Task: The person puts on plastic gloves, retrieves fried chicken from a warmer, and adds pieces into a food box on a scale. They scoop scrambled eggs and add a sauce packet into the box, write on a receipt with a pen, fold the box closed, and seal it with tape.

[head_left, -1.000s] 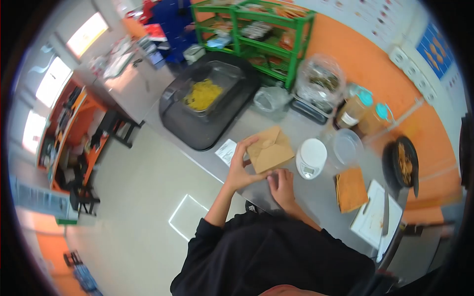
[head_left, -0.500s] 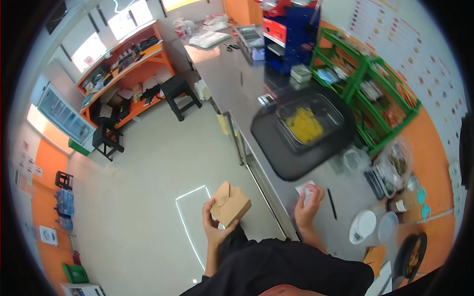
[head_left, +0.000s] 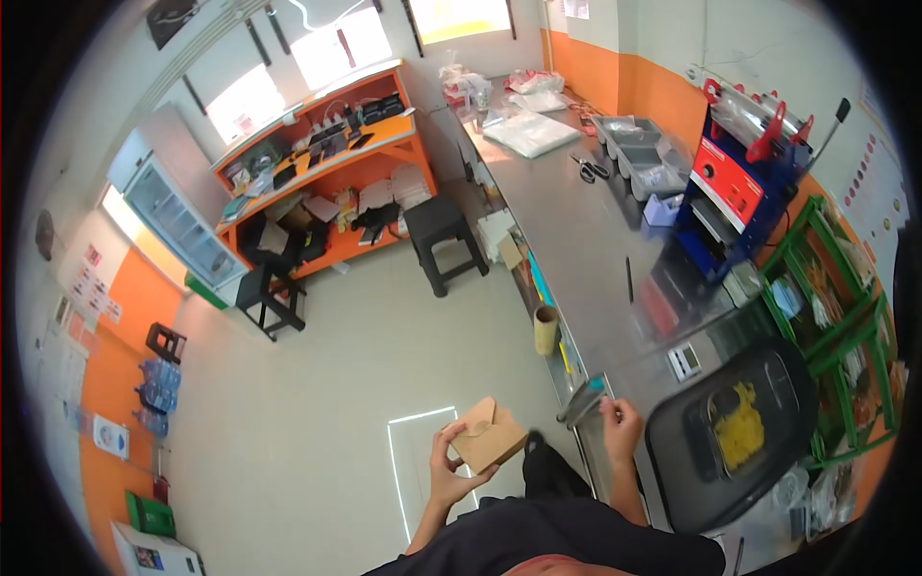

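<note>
A brown cardboard box with its flaps folded over is in my left hand, held above the floor. My right hand is at the near edge of the steel table, its fingers curled beside a grey and teal item; whether they grip it is too blurred to tell. To the right of that hand lies a black tray bearing a clear container with yellow food. A small white device with a display sits just beyond the tray.
Along the steel table are black scissors, grey bins, a red and blue machine and green racks. A cardboard tube stands at the table's side. Black stools stand on the floor.
The view has turned, so the table's far part shows more. The white item seen by my right hand no longer shows there; a grey and teal item is beside it. My left hand still holds the box.
</note>
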A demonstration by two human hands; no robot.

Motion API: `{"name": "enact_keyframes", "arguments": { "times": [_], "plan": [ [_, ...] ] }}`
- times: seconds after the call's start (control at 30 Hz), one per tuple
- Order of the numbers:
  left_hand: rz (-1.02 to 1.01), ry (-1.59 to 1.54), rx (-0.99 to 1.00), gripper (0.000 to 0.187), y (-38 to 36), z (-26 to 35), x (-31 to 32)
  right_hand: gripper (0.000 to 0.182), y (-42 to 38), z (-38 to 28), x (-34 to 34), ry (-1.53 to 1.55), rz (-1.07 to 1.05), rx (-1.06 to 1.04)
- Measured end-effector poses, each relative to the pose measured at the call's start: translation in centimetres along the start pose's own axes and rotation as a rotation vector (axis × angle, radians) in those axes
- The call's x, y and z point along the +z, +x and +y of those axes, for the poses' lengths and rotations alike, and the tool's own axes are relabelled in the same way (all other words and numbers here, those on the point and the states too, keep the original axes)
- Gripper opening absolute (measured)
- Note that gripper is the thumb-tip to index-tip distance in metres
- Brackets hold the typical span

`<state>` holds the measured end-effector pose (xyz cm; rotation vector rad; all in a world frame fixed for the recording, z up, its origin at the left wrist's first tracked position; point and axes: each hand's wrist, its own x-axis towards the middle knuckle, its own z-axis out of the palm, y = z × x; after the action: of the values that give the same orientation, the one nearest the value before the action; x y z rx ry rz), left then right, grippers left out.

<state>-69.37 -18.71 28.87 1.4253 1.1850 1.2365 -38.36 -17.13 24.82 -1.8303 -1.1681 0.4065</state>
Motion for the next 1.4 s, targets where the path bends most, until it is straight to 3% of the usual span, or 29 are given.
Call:
{"name": "enact_keyframes", "arguments": {
  "times": [0.07, 0.13, 0.2, 0.33, 0.4, 0.53, 0.6, 0.63, 0.77, 0.8, 0.83, 0.87, 1.13, 1.17, 1.23, 1.4],
  "plan": [
    [-0.024, -0.019, 0.021, 0.082, 5.9, -1.5, 1.2, 0.019, 5.7, 1.3, 1.0, 0.001, 0.127, 0.078],
    [-0.114, 0.038, 0.043, 0.084, 12.0, -2.2, 2.4, 0.017, 12.5, 3.5, 2.8, 0.007, 0.406, -0.022],
    [-0.139, 0.043, 0.062, 0.084, 18.8, -2.2, 4.0, 0.021, 20.3, 5.1, 3.7, 0.045, 0.414, 0.174],
    [-0.26, -0.012, 0.027, 0.08, 30.7, 0.0, 6.0, 0.051, 39.4, 11.9, 8.8, 0.413, 0.535, 0.16],
    [-0.4, 0.026, 0.123, 0.08, 35.8, 0.7, 6.2, 0.075, 47.5, 12.5, 11.1, -0.343, 0.686, 0.258],
    [-0.501, -0.033, 0.115, 0.082, 44.2, -0.1, 7.5, 0.091, 55.8, 9.7, 14.0, -0.355, 0.863, 0.312],
    [-0.544, -0.052, 0.07, 0.082, 47.7, -2.4, 8.6, 0.092, 57.1, 8.7, 14.6, -0.447, 0.996, 0.644],
    [-0.59, -0.06, 0.016, 0.082, 49.8, -3.4, 9.3, 0.087, 57.9, 8.8, 14.9, -0.496, 1.123, 0.646],
    [-0.79, -0.165, -0.045, 0.082, 56.6, -6.6, 11.6, 0.08, 58.9, 8.4, 14.5, -0.549, 1.169, 0.752],
    [-0.811, -0.14, -0.022, 0.081, 58.5, -7.2, 12.4, 0.087, 58.9, 7.8, 14.6, -0.591, 1.108, 0.826],
    [-0.851, -0.12, -0.002, 0.08, 59.9, -7.5, 13.4, 0.087, 58.8, 8.6, 15.0, -0.718, 1.168, 0.706],
    [-0.965, -0.14, -0.019, 0.08, 61.2, -7.6, 14.6, 0.086, 58.5, 6.7, 14.4, -0.65, 1.095, 0.757],
    [-1.148, -0.167, 0.242, 0.083, 68.2, -12.1, 22.5, 0.08, 58.8, 6.8, 12.6, -0.59, 1.223, 0.734],
    [-1.173, -0.179, 0.24, 0.083, 69.0, -12.4, 23.3, 0.078, 58.9, 7.4, 12.5, -0.513, 1.242, 0.607],
    [-1.251, -0.07, 0.468, 0.084, 70.1, -11.9, 25.3, 0.07, 58.2, 7.5, 12.4, -0.466, 1.268, 0.44],
    [-1.422, -0.214, 0.552, 0.086, 70.7, -13.2, 31.8, 0.067, 52.9, 5.5, 12.9, -0.398, 1.093, 0.425]
  ]
}}
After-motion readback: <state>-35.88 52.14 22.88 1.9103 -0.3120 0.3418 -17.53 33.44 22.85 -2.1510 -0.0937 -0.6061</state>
